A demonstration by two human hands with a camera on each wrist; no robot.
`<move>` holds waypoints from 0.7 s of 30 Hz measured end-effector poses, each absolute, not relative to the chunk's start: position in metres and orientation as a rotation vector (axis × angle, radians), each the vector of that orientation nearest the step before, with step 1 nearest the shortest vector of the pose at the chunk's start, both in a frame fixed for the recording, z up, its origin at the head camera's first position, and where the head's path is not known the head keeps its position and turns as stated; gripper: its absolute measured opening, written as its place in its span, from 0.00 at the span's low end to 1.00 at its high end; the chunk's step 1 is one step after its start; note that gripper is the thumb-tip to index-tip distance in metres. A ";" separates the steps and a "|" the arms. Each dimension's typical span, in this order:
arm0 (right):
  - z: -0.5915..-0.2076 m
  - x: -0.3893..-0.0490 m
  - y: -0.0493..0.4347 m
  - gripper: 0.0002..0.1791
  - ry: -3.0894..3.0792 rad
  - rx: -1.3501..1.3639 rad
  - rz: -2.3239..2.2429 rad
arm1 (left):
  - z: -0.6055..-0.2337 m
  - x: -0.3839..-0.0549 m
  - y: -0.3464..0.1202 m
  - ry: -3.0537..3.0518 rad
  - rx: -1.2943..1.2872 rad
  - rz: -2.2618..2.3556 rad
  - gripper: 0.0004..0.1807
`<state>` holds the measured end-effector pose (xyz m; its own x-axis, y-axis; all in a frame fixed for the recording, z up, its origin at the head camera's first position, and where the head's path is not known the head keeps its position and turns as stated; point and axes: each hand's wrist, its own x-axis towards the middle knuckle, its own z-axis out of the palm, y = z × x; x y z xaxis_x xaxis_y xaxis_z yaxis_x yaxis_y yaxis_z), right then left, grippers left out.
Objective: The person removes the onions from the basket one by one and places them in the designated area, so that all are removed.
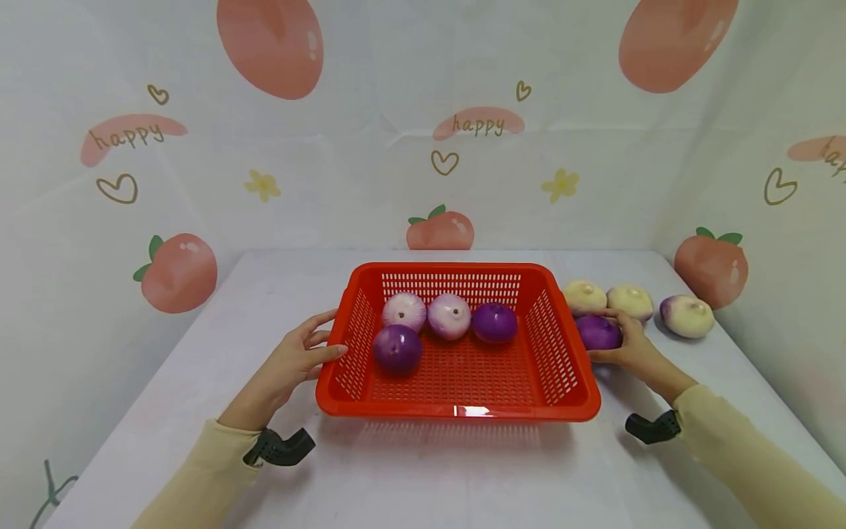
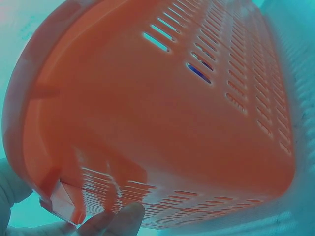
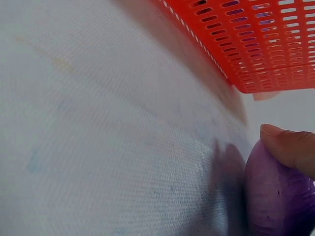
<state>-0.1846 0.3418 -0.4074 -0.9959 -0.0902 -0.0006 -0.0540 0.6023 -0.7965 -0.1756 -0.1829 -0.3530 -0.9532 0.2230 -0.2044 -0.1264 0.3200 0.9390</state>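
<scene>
A red plastic basket [image 1: 456, 413] stands in the middle of the table, with several purple and pale onions inside, among them a dark purple onion [image 1: 397, 348] at the front left. My left hand [image 1: 291, 360] grips the basket's left rim, thumb over the edge; its fingertips [image 2: 129, 216] touch the slotted outer wall in the left wrist view. Just right of the basket, my right hand [image 1: 631, 345] holds a purple onion [image 1: 598, 333] between thumb and fingers. In the right wrist view only the thumb shows, pressed on that onion [image 3: 273, 196]; the other fingers are hidden.
Beyond my right hand lie a cream onion [image 1: 584, 297], a second cream onion [image 1: 630, 301] and a cream onion with a purple end [image 1: 687, 317]. A white cloth with printed fruit hangs behind the white table [image 1: 410, 477].
</scene>
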 end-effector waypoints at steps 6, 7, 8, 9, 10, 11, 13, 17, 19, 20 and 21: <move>-0.408 -0.184 0.340 0.48 2.761 -0.089 -1.380 | -0.353 -0.175 -0.183 2.294 0.078 1.671 0.39; -0.408 -0.184 0.340 0.48 2.759 -0.088 -1.382 | -0.353 -0.175 -0.183 2.294 0.076 1.669 0.39; -0.408 -0.184 0.340 0.48 2.759 -0.085 -1.379 | -0.353 -0.175 -0.183 2.296 0.076 1.668 0.39; -0.408 -0.184 0.340 0.48 2.760 -0.088 -1.382 | -0.353 -0.175 -0.183 2.297 0.076 1.667 0.39; -0.408 -0.184 0.340 0.49 2.764 -0.092 -1.381 | -0.353 -0.175 -0.183 2.297 0.077 1.666 0.40; -0.407 -0.184 0.340 0.49 2.769 -0.094 -1.380 | -0.353 -0.175 -0.183 2.298 0.077 1.665 0.40; -0.407 -0.184 0.340 0.49 2.771 -0.103 -1.384 | -0.353 -0.175 -0.183 2.299 0.079 1.664 0.40; -0.407 -0.184 0.341 0.50 2.771 -0.090 -1.365 | -0.353 -0.175 -0.183 2.296 0.084 1.667 0.40; -0.408 -0.184 0.342 0.50 2.766 -0.089 -1.360 | -0.353 -0.175 -0.183 2.295 0.088 1.669 0.40; -0.408 -0.184 0.342 0.50 2.765 -0.090 -1.359 | -0.353 -0.175 -0.183 2.295 0.090 1.669 0.40; -0.408 -0.184 0.342 0.51 2.762 -0.089 -1.361 | -0.353 -0.175 -0.183 2.296 0.091 1.669 0.40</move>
<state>-0.1840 0.3421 -0.4083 -0.9965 -0.0789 -0.0292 -0.0250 0.6081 -0.7934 -0.1750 -0.1832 -0.3528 -0.9529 0.2253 -0.2031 -0.1237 0.3228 0.9383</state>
